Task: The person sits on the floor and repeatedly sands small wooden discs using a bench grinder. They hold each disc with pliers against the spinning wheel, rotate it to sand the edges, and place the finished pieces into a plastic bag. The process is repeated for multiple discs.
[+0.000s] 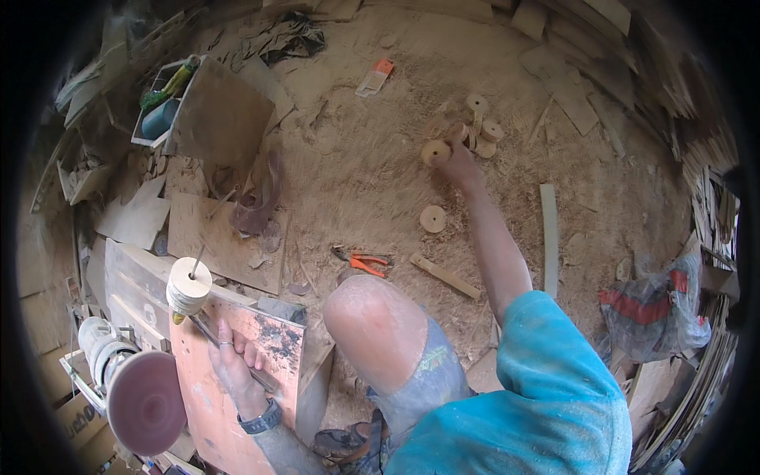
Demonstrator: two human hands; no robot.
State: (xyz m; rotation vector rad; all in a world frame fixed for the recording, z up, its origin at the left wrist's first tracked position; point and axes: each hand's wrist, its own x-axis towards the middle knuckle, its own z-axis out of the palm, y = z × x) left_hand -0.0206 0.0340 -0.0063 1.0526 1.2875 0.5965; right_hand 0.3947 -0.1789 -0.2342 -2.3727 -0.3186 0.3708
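Note:
My left hand point(237, 368), with a ring and a wristwatch, is closed around a dark metal rod point(207, 328) above a worn pinkish board point(207, 388). At the rod's far end stands a stack of round wooden discs point(187, 294), threaded on a thin spindle. My right arm stretches far forward, and my right hand point(459, 168) grips a wooden disc point(435, 152) with a hole in its middle. Several more wooden discs point(492, 131) lie beside it on the dusty ground. One single disc point(433, 218) lies nearer to me. The right fingertips are partly hidden.
Orange-handled pliers point(368, 263) and a wood strip point(445, 276) lie before my knee. A round reddish sanding disc point(146, 404) on a motor stands at lower left. A wooden box point(218, 111) stands at far left, a plastic bag point(661, 309) at right.

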